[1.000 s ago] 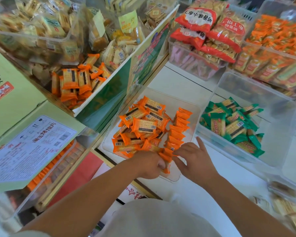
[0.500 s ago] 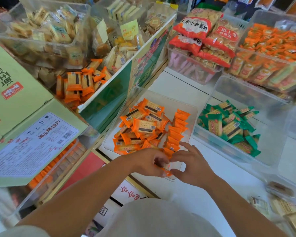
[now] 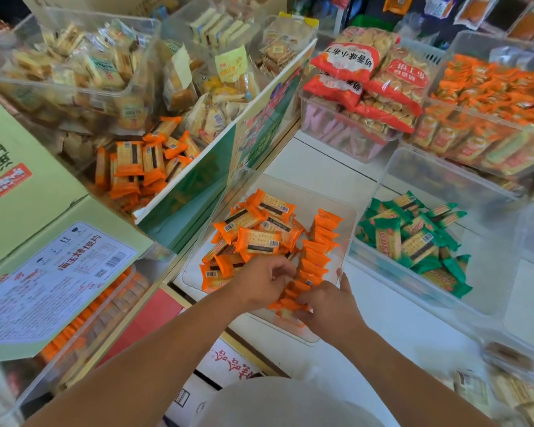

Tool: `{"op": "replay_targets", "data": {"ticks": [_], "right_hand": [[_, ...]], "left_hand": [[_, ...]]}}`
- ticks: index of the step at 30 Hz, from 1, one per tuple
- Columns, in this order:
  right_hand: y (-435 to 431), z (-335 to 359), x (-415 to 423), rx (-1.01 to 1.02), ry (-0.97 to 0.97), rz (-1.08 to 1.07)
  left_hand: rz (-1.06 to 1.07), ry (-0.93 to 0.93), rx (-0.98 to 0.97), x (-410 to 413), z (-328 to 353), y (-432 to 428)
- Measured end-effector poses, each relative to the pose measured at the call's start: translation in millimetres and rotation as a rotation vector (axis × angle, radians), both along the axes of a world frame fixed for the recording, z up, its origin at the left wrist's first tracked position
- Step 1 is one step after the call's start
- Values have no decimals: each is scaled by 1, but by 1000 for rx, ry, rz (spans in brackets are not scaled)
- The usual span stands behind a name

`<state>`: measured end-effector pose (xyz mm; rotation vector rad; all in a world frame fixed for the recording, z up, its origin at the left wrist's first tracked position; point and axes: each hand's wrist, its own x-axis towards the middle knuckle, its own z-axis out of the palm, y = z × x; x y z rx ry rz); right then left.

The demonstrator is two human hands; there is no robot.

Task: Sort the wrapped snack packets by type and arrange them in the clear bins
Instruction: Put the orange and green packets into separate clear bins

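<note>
Shop corner, goods stacked on all sides. A white desk point(image 3: 318, 164) runs under me w/ clear bins on it. At far left is a green carton point(image 3: 28, 192) w/ a printed label on its near flap. Beyond it are bins of pale biscuit packs point(image 3: 74, 72). Top right, red bags point(image 3: 367, 75) are piled in a bin, w/ more orange stock point(image 3: 490, 84) beside them.

The right bin point(image 3: 444, 183) holds green packets point(image 3: 413, 241) in a loose heap at its left end. The mid bin point(image 3: 293, 186), just beside it, holds orange packets point(image 3: 256, 232). They lie in a loose pile on the left, plus a row point(image 3: 319, 241) stood on edge along the right wall.

Both my hands are at the row's near end. Left hand point(image 3: 259, 282): fingers curled onto the row from the left. Right hand point(image 3: 330, 306): fingers clamped on the nearest packets, thumb up by the bin wall.
</note>
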<state>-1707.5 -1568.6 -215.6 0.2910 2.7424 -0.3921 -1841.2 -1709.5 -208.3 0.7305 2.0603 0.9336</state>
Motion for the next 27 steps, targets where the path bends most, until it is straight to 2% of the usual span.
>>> {"op": "replay_targets", "data": {"ticks": [2, 4, 7, 9, 11, 15, 19, 23, 27], "right_hand": [[8, 4, -1, 21, 15, 40], [23, 7, -1, 19, 109, 54], [50, 0, 3, 62, 305, 42], [61, -8, 8, 70, 348, 40], [65, -16, 11, 17, 387, 21], [59, -29, 12, -169, 475, -88], [57, -34, 11, -223, 512, -122], [56, -34, 11, -247, 512, -127], [53, -35, 12, -267, 531, -134]], "left_hand": [[-19, 38, -49, -9, 2, 7], [-65, 49, -138, -15, -1, 11], [-287, 85, -288, -13, -5, 14], [-407, 161, -312, -5, -12, 16], [-344, 128, -293, 0, -20, 17], [-310, -105, -248, 4, -26, 15], [-242, -206, -218, 5, -24, 5], [-273, -219, -288, 6, -20, 4], [-283, -132, -425, 14, -23, 13]]}}
